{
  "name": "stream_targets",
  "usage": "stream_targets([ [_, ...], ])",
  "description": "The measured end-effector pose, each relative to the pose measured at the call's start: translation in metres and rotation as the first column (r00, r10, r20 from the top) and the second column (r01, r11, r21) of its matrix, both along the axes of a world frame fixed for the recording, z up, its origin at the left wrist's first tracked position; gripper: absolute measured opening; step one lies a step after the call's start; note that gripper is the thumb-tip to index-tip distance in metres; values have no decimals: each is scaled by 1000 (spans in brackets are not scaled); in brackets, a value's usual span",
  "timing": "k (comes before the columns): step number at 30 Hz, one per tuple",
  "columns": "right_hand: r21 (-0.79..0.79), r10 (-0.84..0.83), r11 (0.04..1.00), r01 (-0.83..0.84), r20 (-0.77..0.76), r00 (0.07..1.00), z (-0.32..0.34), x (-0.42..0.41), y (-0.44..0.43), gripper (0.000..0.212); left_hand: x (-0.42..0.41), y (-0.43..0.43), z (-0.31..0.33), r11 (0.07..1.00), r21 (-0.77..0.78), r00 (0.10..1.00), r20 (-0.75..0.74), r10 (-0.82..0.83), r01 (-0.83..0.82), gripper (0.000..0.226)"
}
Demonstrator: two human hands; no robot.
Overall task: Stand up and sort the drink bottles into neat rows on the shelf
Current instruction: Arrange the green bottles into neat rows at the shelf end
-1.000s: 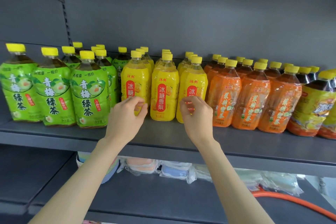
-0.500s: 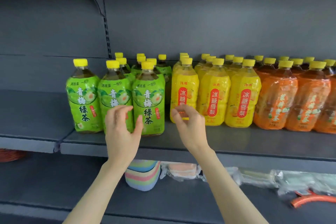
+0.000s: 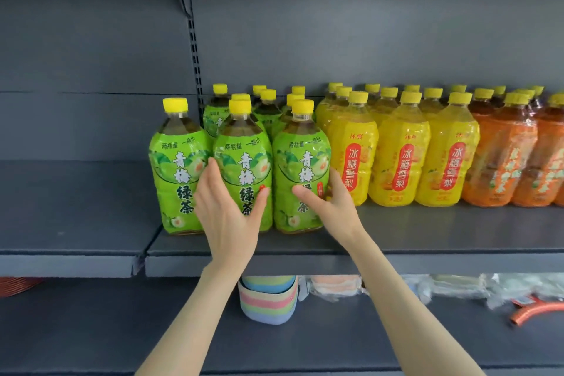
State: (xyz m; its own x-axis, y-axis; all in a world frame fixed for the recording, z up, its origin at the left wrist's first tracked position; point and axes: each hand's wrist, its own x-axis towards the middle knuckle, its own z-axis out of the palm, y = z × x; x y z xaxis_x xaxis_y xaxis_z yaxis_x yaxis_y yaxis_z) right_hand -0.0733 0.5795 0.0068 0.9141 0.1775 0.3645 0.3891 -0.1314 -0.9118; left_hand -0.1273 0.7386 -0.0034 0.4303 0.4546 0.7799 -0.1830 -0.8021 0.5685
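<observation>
While both bare forearms extend upward from the bottom of the view, the left hand (image 3: pixel 227 217) cups the middle green tea bottle (image 3: pixel 244 159) of the front row. Its fingers (image 3: pixel 213 180) are pressed together along the bottle's left side, in the gap next to the left green tea bottle (image 3: pixel 178 168), and its thumb is spread wide onto the lower right of the label. The right hand (image 3: pixel 332 207) does the mirror image on the right green tea bottle (image 3: pixel 300 156) — thumb across the front of the label, fingers tucked round the right flank against the nearest yellow pear drink bottle (image 3: pixel 352 162).

All three front bottles stand upright with yellow caps, side by side near the front edge of the grey metal shelf (image 3: pixel 442 232). More green tea bottles (image 3: pixel 267 113) stand behind them, their caps staggered rather than lined up. To the right the pear drink bottles form three files running toward the back panel, and beyond them orange-labelled bottles (image 3: pixel 500 162) of dark drink continue past the right edge of the view.

On the lower shelf (image 3: pixel 122 330) sit a pastel striped stack (image 3: pixel 268 302), plastic-wrapped packs (image 3: pixel 335 287) and — far right — an orange hose (image 3: pixel 534 311).
</observation>
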Motion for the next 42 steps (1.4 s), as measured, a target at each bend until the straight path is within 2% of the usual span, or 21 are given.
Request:
stream_targets([
  [3,17,-77,997,76,66,995,-4,-2,3,77,3,1,-2,1000,14,999,21,25,-25,88],
  [7,-21,-172,984,176,117,978,-3,-2,8,63,7,2,-2,998,37,998,43,46,-47,87],
  [14,-49,-189,980,193,69,980,-3,-1,7,105,8,2,-3,999,22,998,57,26,-27,87],
  [17,-41,-181,982,183,46,982,-3,-2,7,108,5,4,-5,1000,21,999,50,2,-3,85],
  [20,-41,-181,982,184,55,982,-3,-3,8,106,-2,8,-7,1000,-10,995,96,-26,27,73],
  [22,-42,-180,982,182,54,982,-3,-3,8,104,-8,16,-10,1000,-23,990,139,22,-19,67],
  [24,-44,-180,982,183,65,981,-3,-5,8,102,-13,26,-11,993,-74,981,163,105,-94,71],
  [26,-49,-198,978,203,90,976,-2,-7,9,102,-14,40,-9,981,-150,983,121,140,-121,84],
  [28,-45,-246,966,253,133,960,-1,-13,11,104,-13,60,-4,973,-214,996,22,88,-82,100],
  [30,-33,-313,944,328,224,923,1,-22,15,103,-9,80,0,947,-315,996,-28,-81,68,107],
  [32,2,-380,915,404,344,859,4,-33,20,97,-5,94,3,883,-405,965,-6,-262,237,101],
  [36,74,-386,900,430,595,705,13,-53,44,76,1,110,2,805,-448,909,40,-415,388,85],
  [38,42,-329,923,382,602,728,18,-58,67,72,2,119,5,763,-484,884,47,-465,428,87],
  [42,-173,-244,912,373,503,829,27,-58,113,84,8,143,10,816,-414,885,-50,-462,403,81],
])
